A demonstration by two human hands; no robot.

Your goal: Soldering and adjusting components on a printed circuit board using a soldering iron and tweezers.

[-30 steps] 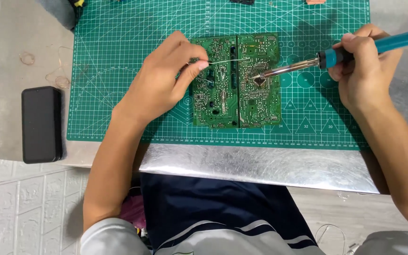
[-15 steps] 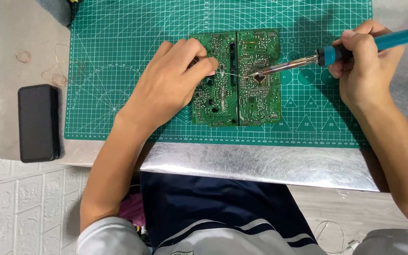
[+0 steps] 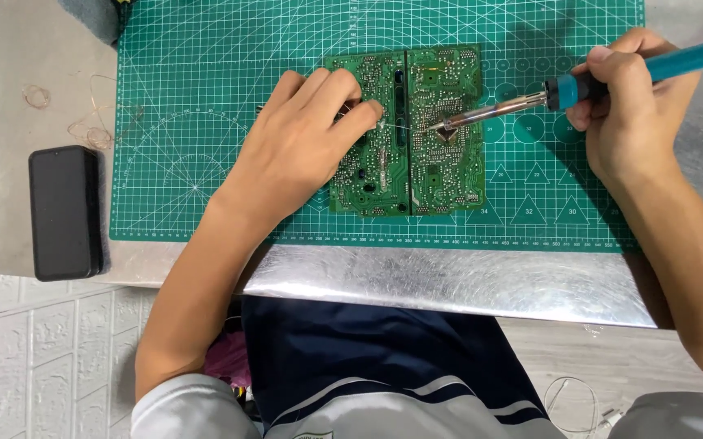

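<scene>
A green circuit board (image 3: 441, 171) lies solder side up on a green cutting mat (image 3: 205, 122). My left hand (image 3: 303, 146) rests on the board's left half and pinches a thin solder wire (image 3: 404, 128), whose end reaches toward the middle of the board. My right hand (image 3: 628, 106) grips the blue handle of a soldering iron (image 3: 563, 89). The iron's metal tip touches the board's right half, right where the wire ends.
A black phone (image 3: 63, 213) lies face down left of the mat. Loose loops of thin wire (image 3: 83, 122) lie beside the mat's left edge. The mat sits on a shiny metal tabletop (image 3: 465, 280), whose front edge is near my lap.
My left hand has slid right along the board, bringing the solder wire's end closer to the iron's tip. The iron has stayed at the same spot.
</scene>
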